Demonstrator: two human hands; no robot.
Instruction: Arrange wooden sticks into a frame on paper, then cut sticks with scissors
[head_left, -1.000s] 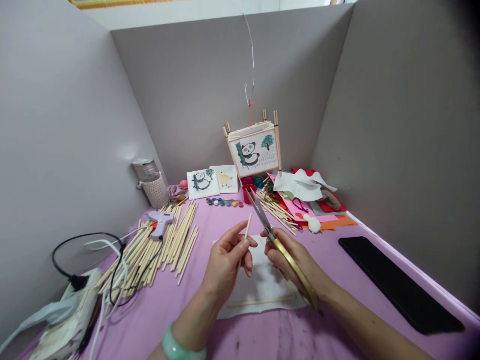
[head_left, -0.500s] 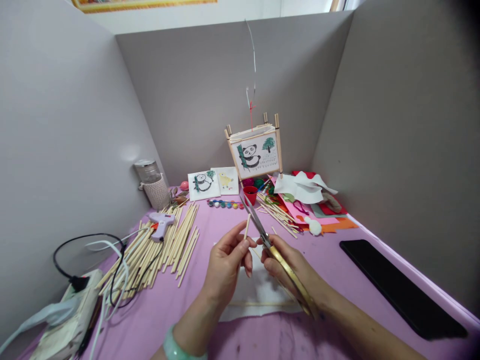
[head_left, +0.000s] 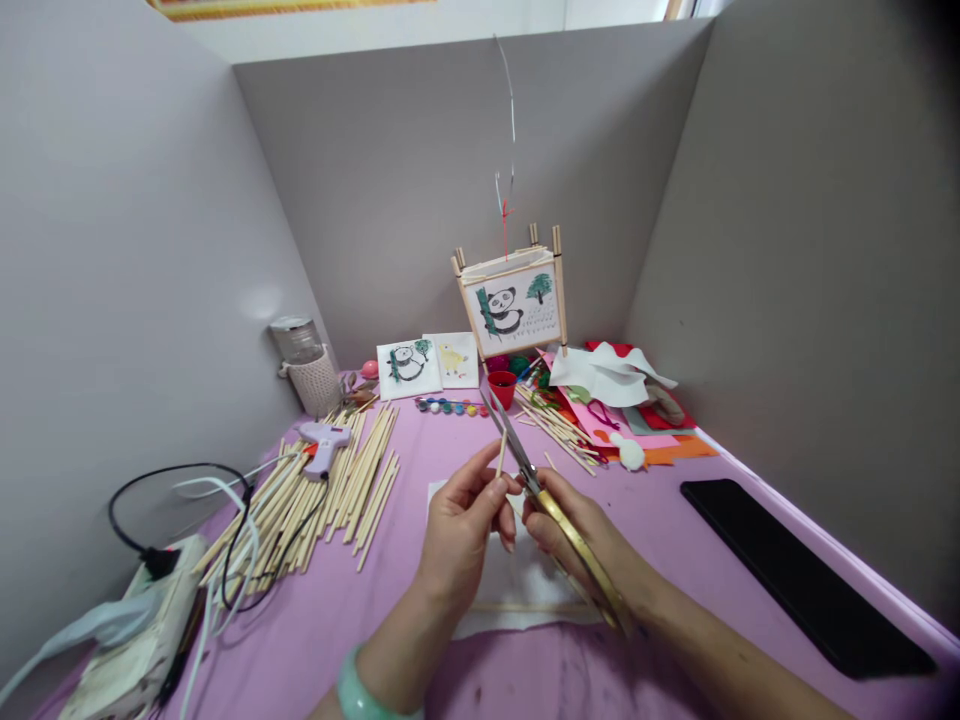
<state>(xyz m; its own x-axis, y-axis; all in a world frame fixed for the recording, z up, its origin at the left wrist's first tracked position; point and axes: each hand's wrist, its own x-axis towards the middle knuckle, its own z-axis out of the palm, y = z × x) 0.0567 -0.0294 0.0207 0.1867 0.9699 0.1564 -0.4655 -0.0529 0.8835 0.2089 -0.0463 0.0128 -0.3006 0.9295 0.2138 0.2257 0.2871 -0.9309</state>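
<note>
Between the thumb and fingers of my left hand point(head_left: 466, 525) a thin wooden stick point(head_left: 502, 455) is pinched, its upper end poking out. My right hand point(head_left: 581, 530) is closed around gold-handled scissors point(head_left: 559, 515). Their steel blades point up and away, slightly parted at the tips, close beside the stick. Whether a blade touches the stick I cannot tell. Beneath both hands lies a white sheet point(head_left: 510, 590), with a stick point(head_left: 532, 607) along its near edge.
Many wooden sticks point(head_left: 367, 480) and a glue gun point(head_left: 324, 447) lie at the left, near a power strip point(head_left: 142, 640) with cables. A panda-painted lantern point(head_left: 516, 305) hangs behind a red cup point(head_left: 502, 388). Felt sheets point(head_left: 592, 415) and a black phone-like slab point(head_left: 802, 575) are right.
My left hand has shifted slightly to the right with the stick, bringing it closer to the blades. The right hand and scissors stay almost in place.
</note>
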